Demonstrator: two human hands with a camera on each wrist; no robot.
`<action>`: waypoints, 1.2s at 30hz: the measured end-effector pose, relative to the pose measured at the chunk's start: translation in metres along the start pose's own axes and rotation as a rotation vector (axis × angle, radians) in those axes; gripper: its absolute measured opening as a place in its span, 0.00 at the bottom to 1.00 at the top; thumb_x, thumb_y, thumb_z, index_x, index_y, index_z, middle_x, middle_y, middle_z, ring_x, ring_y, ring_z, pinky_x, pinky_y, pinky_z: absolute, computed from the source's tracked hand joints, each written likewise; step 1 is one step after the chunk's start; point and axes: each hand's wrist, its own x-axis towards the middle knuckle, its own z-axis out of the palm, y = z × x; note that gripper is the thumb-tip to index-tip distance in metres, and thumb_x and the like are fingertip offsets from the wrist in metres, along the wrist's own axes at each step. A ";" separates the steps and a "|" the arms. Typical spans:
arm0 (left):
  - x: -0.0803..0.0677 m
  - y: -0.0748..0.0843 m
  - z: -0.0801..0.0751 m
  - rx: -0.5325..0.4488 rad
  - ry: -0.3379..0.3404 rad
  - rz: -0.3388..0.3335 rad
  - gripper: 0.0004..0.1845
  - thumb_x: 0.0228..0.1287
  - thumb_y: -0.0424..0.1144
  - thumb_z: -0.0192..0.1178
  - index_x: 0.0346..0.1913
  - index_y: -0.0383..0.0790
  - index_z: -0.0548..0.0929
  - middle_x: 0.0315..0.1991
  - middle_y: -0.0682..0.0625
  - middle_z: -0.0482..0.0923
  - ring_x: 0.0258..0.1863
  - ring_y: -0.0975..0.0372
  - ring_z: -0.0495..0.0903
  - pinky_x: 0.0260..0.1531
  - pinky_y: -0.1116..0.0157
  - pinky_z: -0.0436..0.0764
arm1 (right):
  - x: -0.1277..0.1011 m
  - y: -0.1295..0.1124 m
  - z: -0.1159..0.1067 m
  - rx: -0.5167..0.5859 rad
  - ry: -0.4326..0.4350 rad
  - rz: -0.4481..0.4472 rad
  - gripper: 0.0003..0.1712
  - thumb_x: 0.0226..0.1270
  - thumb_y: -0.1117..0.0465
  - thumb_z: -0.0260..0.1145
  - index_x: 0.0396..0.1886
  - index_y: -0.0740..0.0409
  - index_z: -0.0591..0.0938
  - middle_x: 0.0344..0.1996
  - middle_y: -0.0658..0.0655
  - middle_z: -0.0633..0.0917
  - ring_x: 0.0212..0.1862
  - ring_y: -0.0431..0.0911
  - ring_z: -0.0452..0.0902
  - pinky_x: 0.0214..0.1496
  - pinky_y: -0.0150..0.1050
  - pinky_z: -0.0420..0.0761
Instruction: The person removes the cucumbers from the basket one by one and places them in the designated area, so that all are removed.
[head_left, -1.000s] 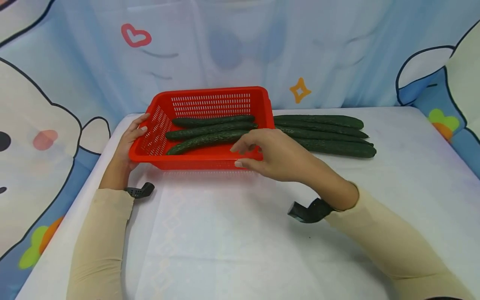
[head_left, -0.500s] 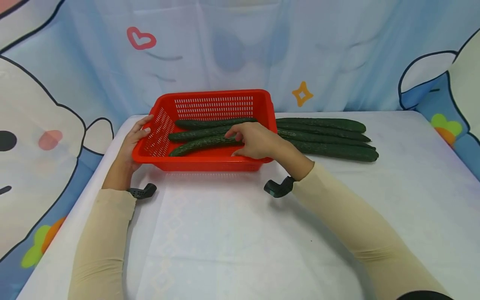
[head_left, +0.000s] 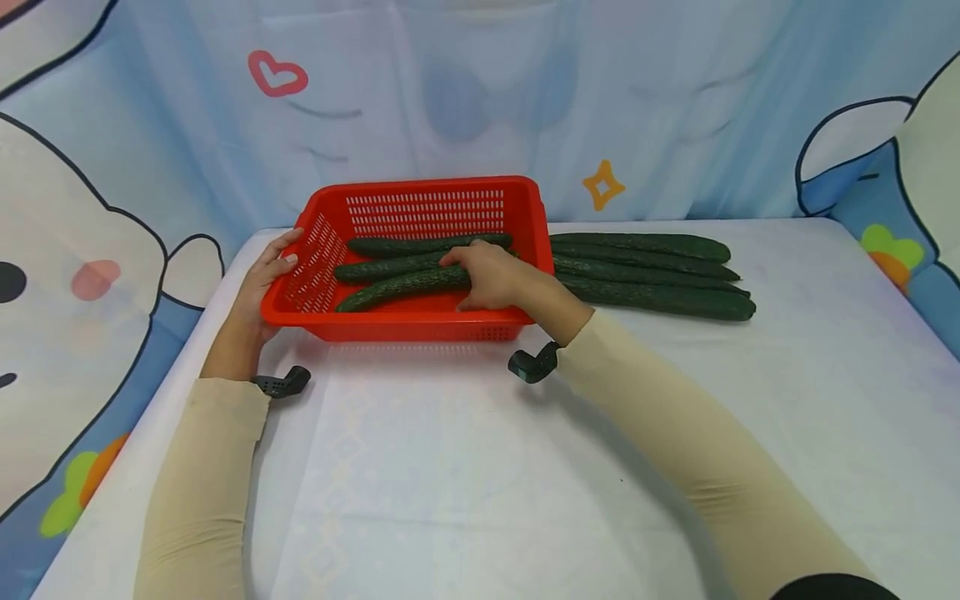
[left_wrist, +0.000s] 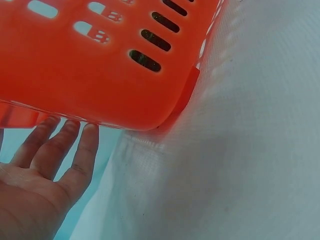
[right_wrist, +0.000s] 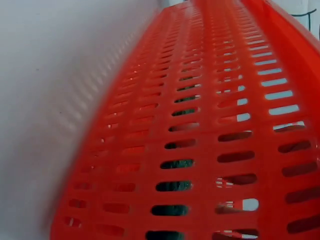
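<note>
the right hand [head_left: 495,279] is reaching over the near rim of the red basket [head_left: 408,321] and lying on the nearest cucumber [head_left: 397,287] inside it, fingers curling over the cucumber's right end; whether they are fully gripping it or only resting on it cannot be told from the head view. the right wrist camera is showing only the basket's slotted red wall [right_wrist: 210,140], with bits of dark green showing through the slots. the left hand [head_left: 262,279] is pressing against the basket's left rim with fingers fairly straight, holding nothing; in the left wrist view the fingertips [left_wrist: 80,135] are touching the underside of the rim. three cucumbers are lying lengthwise in the basket, the middle one [head_left: 386,267] just behind the nearest and the far one [head_left: 420,245] near the back wall. a pile of cucumbers [head_left: 652,271] is lying on the white tablecloth [head_left: 465,467] just to the right of the basket. a cartoon-printed backdrop [head_left: 150,125] is hanging behind the table.
</note>
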 end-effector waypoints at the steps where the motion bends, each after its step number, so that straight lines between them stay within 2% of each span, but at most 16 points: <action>1: 0.000 0.000 0.000 0.003 -0.001 0.002 0.28 0.66 0.39 0.52 0.68 0.57 0.61 0.69 0.49 0.52 0.65 0.53 0.57 0.47 0.62 0.80 | 0.002 0.000 -0.001 -0.017 -0.018 0.017 0.39 0.55 0.56 0.69 0.67 0.51 0.64 0.57 0.57 0.73 0.62 0.48 0.62 0.54 0.42 0.77; 5: -0.001 0.001 0.000 -0.001 0.000 0.006 0.28 0.66 0.38 0.52 0.68 0.57 0.61 0.68 0.49 0.53 0.65 0.53 0.58 0.47 0.62 0.80 | 0.006 0.001 -0.003 -0.050 -0.094 0.089 0.42 0.56 0.55 0.68 0.69 0.49 0.60 0.62 0.57 0.68 0.63 0.48 0.61 0.56 0.44 0.76; 10: -0.002 0.001 0.000 0.000 0.004 0.005 0.27 0.67 0.38 0.51 0.68 0.57 0.61 0.68 0.49 0.54 0.64 0.54 0.58 0.46 0.63 0.80 | 0.009 0.003 -0.004 -0.045 -0.153 0.094 0.43 0.57 0.56 0.66 0.70 0.47 0.58 0.66 0.57 0.62 0.64 0.49 0.60 0.60 0.46 0.72; 19: -0.001 0.000 0.002 0.018 0.010 -0.002 0.27 0.67 0.38 0.51 0.67 0.58 0.61 0.68 0.49 0.54 0.64 0.54 0.58 0.46 0.63 0.80 | 0.008 0.006 -0.005 -0.091 -0.132 0.088 0.45 0.55 0.51 0.67 0.71 0.46 0.57 0.65 0.60 0.61 0.64 0.53 0.57 0.60 0.49 0.71; 26: -0.002 0.001 0.002 -0.011 0.005 -0.002 0.27 0.67 0.38 0.51 0.67 0.57 0.62 0.68 0.49 0.53 0.65 0.54 0.57 0.46 0.62 0.80 | 0.008 0.003 -0.003 -0.134 -0.175 0.112 0.46 0.57 0.48 0.65 0.72 0.45 0.52 0.68 0.59 0.61 0.67 0.57 0.52 0.64 0.54 0.66; 31: -0.001 0.001 0.001 0.012 0.001 0.006 0.28 0.66 0.39 0.52 0.68 0.58 0.61 0.69 0.49 0.53 0.65 0.53 0.58 0.47 0.62 0.79 | 0.007 0.002 -0.002 -0.181 -0.212 0.126 0.51 0.56 0.44 0.63 0.73 0.45 0.46 0.71 0.60 0.55 0.69 0.58 0.48 0.66 0.56 0.61; 36: -0.002 0.000 0.000 0.010 -0.002 0.009 0.28 0.66 0.39 0.52 0.68 0.58 0.61 0.68 0.48 0.54 0.65 0.53 0.59 0.47 0.61 0.78 | 0.006 0.001 0.001 -0.234 -0.230 0.150 0.53 0.52 0.39 0.63 0.73 0.44 0.47 0.71 0.60 0.53 0.70 0.57 0.48 0.70 0.58 0.55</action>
